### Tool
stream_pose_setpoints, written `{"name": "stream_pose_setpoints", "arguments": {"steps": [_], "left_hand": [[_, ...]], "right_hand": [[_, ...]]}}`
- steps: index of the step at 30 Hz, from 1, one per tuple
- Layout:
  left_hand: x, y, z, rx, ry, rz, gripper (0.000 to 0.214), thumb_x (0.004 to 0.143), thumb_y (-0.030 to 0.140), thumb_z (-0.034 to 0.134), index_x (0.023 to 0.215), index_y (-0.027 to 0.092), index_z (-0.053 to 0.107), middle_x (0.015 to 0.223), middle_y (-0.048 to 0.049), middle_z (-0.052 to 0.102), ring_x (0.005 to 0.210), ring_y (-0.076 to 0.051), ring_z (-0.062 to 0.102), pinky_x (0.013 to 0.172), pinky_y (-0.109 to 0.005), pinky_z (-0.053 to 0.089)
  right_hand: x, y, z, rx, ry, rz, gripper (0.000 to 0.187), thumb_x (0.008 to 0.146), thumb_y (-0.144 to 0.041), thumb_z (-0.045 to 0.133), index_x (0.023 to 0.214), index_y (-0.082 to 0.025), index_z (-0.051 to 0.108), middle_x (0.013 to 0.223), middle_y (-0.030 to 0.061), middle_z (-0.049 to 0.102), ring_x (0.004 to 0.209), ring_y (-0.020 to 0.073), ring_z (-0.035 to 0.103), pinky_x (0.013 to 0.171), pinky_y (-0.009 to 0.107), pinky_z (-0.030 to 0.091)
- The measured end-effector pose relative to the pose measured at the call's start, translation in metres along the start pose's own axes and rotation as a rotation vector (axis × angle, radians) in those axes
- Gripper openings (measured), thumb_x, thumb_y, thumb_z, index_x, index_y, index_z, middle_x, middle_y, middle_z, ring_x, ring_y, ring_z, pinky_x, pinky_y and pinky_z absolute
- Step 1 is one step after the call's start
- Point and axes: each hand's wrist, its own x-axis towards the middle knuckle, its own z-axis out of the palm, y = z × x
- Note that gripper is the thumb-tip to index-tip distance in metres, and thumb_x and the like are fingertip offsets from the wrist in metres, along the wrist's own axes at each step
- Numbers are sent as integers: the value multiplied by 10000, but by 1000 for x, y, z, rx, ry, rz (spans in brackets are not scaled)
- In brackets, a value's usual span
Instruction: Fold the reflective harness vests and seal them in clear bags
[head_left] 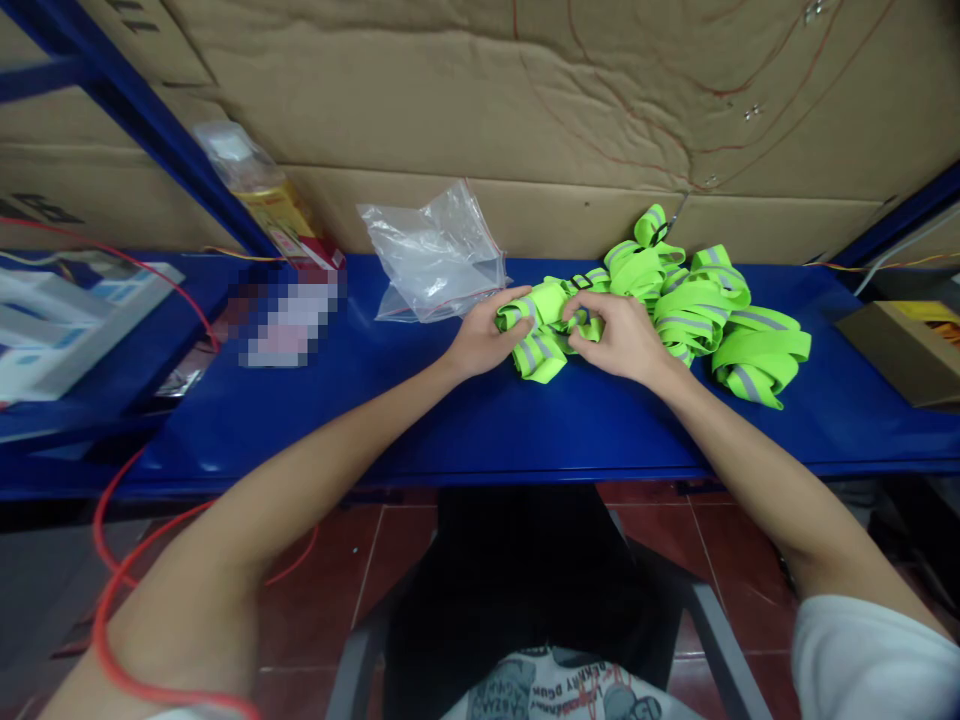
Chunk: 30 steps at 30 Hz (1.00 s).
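A bundle of neon-green reflective strap with grey stripes lies on the blue shelf in front of me. My left hand grips its left side, with the thumb over the folds. My right hand is closed at the bundle's right side, its fingertips pinching the strap near a small dark piece. A black buckle shows just above, between the hands. Beyond my right hand sits a heap of more such green straps, folded into several bundles.
Clear plastic bags lie left of my hands, against the cardboard wall. A bottle with yellow contents leans at the back left. An open cardboard box is at the right. A red cable loops beside my left arm.
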Motion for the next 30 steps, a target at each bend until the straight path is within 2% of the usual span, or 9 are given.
{"name": "stream_pose_setpoints", "arguments": {"steps": [3,6,9,11,15,18,23,27,30], "left_hand": [[-4,-3,-2,125,-40,154,516,960,338,737,1464,228,717,1366,-112,768,1235,-278,703,1161,-481,533],[-6,-4,-4,214,-68,247,506,970,314,746,1474,270,718,1360,-106,731,1270,-276,673,1178,-494,529],[-5,-4,-9,251,-133,274,518,989,298,762,1503,313,703,1436,-110,660,1368,-287,635,1224,-517,501],[-3,-4,-14,293,-180,268,543,979,311,799,1510,359,699,1493,-105,635,1457,-313,581,1268,-556,452],[1,-5,-22,364,-251,272,559,973,379,830,1514,404,693,1576,-101,611,1542,-355,506,1307,-643,361],[3,-6,-25,334,-292,339,538,1009,447,780,1535,403,674,1640,-103,564,1566,-351,482,1316,-633,350],[5,-5,-28,244,-307,454,475,1039,554,700,1499,437,702,1616,-97,569,1539,-335,501,1304,-608,373],[5,2,-26,177,-314,408,477,1006,558,748,1462,421,735,1545,-97,600,1489,-319,545,1286,-570,417],[2,5,-21,86,-214,296,743,870,575,897,1541,352,669,1525,-123,620,1417,-330,598,1219,-530,504]], "right_hand": [[-2,-2,4,166,-94,64,134,767,-260,771,808,-226,648,666,-39,560,584,133,467,605,303,376],[0,-2,0,480,-299,204,377,763,-505,910,747,-223,660,658,-23,603,568,138,563,546,293,476],[3,0,-12,642,-469,360,551,740,-737,904,784,-206,764,703,46,725,626,191,699,600,336,607],[5,3,-18,630,-433,382,630,787,-833,814,815,-205,783,681,68,747,612,217,726,617,365,626],[7,17,-13,369,-75,287,595,915,-803,703,1025,-223,780,553,9,663,481,215,646,559,364,547],[7,29,-2,174,60,177,641,897,-760,757,1194,-193,783,776,55,760,584,218,666,648,388,552],[8,38,6,84,-115,148,776,858,-784,790,1322,-162,775,1093,139,799,811,271,701,819,453,576],[9,38,1,280,-224,143,627,820,-751,849,1096,-190,801,1032,96,808,832,264,699,761,416,576],[8,35,0,416,-241,193,594,713,-708,951,968,-222,723,878,45,764,688,216,660,607,377,556]]}}
